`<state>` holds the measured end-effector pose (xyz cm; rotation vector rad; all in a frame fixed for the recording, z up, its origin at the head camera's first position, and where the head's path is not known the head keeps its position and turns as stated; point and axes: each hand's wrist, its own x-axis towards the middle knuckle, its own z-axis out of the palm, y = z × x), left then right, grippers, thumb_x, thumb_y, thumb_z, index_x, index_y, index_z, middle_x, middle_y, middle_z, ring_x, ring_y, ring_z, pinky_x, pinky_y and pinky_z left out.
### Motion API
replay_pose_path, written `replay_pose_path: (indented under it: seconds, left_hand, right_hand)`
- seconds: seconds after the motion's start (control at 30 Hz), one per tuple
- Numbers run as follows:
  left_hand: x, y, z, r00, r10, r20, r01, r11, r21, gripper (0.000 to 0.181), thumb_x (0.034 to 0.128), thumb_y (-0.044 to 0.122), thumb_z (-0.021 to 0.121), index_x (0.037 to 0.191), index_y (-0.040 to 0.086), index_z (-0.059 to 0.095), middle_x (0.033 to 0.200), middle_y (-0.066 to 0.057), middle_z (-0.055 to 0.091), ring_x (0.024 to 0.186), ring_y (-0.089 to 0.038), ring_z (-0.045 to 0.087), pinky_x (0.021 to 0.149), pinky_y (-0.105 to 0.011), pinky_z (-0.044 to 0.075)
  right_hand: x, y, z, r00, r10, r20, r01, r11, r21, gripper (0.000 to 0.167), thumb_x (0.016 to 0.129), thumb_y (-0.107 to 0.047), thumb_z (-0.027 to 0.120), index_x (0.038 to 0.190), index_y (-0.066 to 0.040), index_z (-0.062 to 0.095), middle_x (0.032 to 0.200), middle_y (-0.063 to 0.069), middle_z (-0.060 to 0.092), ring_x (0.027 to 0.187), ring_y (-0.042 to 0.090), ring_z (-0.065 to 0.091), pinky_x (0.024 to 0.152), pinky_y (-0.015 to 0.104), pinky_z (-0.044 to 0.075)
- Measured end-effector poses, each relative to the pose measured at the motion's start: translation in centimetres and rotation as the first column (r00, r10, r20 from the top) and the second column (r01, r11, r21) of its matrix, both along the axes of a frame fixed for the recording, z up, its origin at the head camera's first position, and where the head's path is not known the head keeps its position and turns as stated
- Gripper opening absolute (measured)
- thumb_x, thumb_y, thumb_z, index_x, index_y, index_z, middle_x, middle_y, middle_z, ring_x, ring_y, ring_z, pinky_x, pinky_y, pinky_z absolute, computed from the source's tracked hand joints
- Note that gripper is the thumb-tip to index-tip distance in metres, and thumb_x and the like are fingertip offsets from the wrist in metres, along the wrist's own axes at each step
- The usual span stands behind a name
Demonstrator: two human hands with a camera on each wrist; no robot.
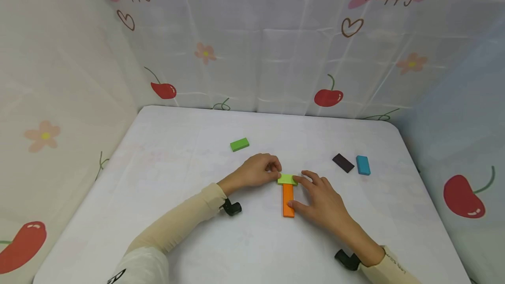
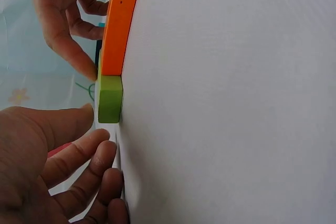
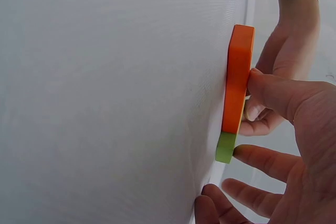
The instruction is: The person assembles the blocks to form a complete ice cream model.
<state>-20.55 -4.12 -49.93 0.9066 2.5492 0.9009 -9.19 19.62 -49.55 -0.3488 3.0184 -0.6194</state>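
On the white table a light green block [image 1: 287, 179] lies crosswise against the far end of a long orange block [image 1: 288, 200], making a T shape. My right hand [image 1: 325, 200] touches both pieces: its thumb rests on the orange block [image 3: 239, 87], while the index fingertip is at the light green block [image 3: 225, 148]. At the left end of the light green block is my left hand [image 1: 258, 170], fingers loosely bent. In the left wrist view its thumb tip sits close beside the light green block [image 2: 110, 99], and nothing is held between the fingers.
A darker green block [image 1: 240, 144] lies beyond my left hand. Over to the right, a black block [image 1: 343, 163] and a blue block [image 1: 363, 165] lie near each other. Printed curtains [image 1: 260, 56] hang behind the table [image 1: 189, 139] and at both sides.
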Motion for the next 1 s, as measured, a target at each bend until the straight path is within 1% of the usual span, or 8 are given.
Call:
replay_pose_path:
  seconds: [0.2,0.3,0.4,0.47,0.57,0.7,0.8,1.0]
  left_hand:
    - [-0.9,-1.3,-0.1,0.996,0.082,-0.019,-0.082,0.996,0.023,0.014,0.1012,0.032,0.076,0.111,0.022,0.074,0.101,0.006,0.071,0.094,-0.011,0.063,0.087,-0.029,0.052]
    - [-1.3,-2.0,0.0,0.991,0.13,-0.025,-0.129,0.991,0.044,0.015,0.1012,0.032,0.076,0.112,0.022,0.074,0.104,0.006,0.071,0.097,-0.012,0.063,0.088,-0.03,0.054]
    - [-1.7,-2.7,0.0,0.984,0.18,-0.015,-0.178,0.981,0.07,0.016,0.1011,0.033,0.076,0.114,0.023,0.074,0.106,0.006,0.07,0.1,-0.013,0.064,0.089,-0.031,0.055]
    - [-1.9,-3.3,0.0,0.978,0.21,-0.014,-0.208,0.975,0.078,0.017,0.101,0.033,0.077,0.114,0.023,0.074,0.107,0.006,0.069,0.101,-0.013,0.063,0.089,-0.031,0.055]
    - [-2.2,-4.2,0.0,0.969,0.245,-0.032,-0.242,0.967,0.085,0.018,0.101,0.033,0.077,0.115,0.022,0.074,0.108,0.005,0.07,0.101,-0.013,0.064,0.089,-0.032,0.054]
    - [-2.8,-5.3,0.2,0.956,0.286,-0.061,-0.279,0.955,0.099,0.022,0.1008,0.033,0.076,0.118,0.02,0.075,0.109,0.004,0.07,0.101,-0.015,0.065,0.088,-0.035,0.054]
    - [-3.3,-6.4,0.3,0.947,0.315,-0.066,-0.307,0.945,0.115,0.024,0.1008,0.033,0.076,0.119,0.018,0.075,0.109,0.003,0.071,0.099,-0.017,0.066,0.088,-0.036,0.054]
    - [-4.1,-9.1,0.1,0.917,0.394,-0.067,-0.383,0.914,0.135,0.02,0.1012,0.031,0.076,0.117,0.018,0.074,0.11,-0.001,0.072,0.101,-0.021,0.068,0.091,-0.04,0.055]
  right_hand:
    - [0.0,0.0,0.1,1.0,-0.002,0.0,0.002,1.0,0.001,0.069,0.086,-0.053,0.086,0.145,-0.023,0.066,0.159,0.008,0.056,0.127,0.034,0.059,0.082,0.055,0.061]
    - [0.0,0.0,0.2,1.0,-0.006,0.001,0.006,1.0,0.008,0.069,0.085,-0.053,0.087,0.145,-0.023,0.066,0.158,0.009,0.057,0.128,0.034,0.059,0.083,0.056,0.062]
    - [0.0,-0.1,0.2,1.0,-0.013,0.01,0.013,1.0,0.01,0.07,0.085,-0.053,0.087,0.145,-0.023,0.066,0.157,0.009,0.057,0.128,0.034,0.058,0.086,0.057,0.061]
    - [0.0,-0.2,0.2,1.0,-0.01,0.018,0.01,1.0,0.008,0.07,0.086,-0.053,0.087,0.145,-0.023,0.066,0.156,0.009,0.058,0.128,0.034,0.058,0.087,0.058,0.061]
    - [0.1,-0.3,0.2,1.0,-0.01,0.028,0.01,1.0,0.006,0.071,0.086,-0.053,0.086,0.147,-0.022,0.065,0.155,0.009,0.06,0.127,0.033,0.058,0.09,0.057,0.06]
    - [0.1,-0.2,0.1,1.0,-0.008,0.013,0.008,1.0,0.007,0.07,0.087,-0.052,0.086,0.147,-0.022,0.065,0.151,0.007,0.063,0.123,0.031,0.058,0.091,0.055,0.06]
    - [0.1,-0.1,0.0,1.0,-0.01,0.004,0.01,1.0,0.005,0.07,0.087,-0.051,0.086,0.147,-0.022,0.065,0.149,0.006,0.065,0.122,0.03,0.058,0.091,0.054,0.059]
    - [0.1,-0.2,0.1,0.999,-0.017,0.028,0.017,1.0,0.01,0.069,0.088,-0.051,0.085,0.147,-0.021,0.064,0.15,0.007,0.065,0.122,0.029,0.057,0.092,0.054,0.059]
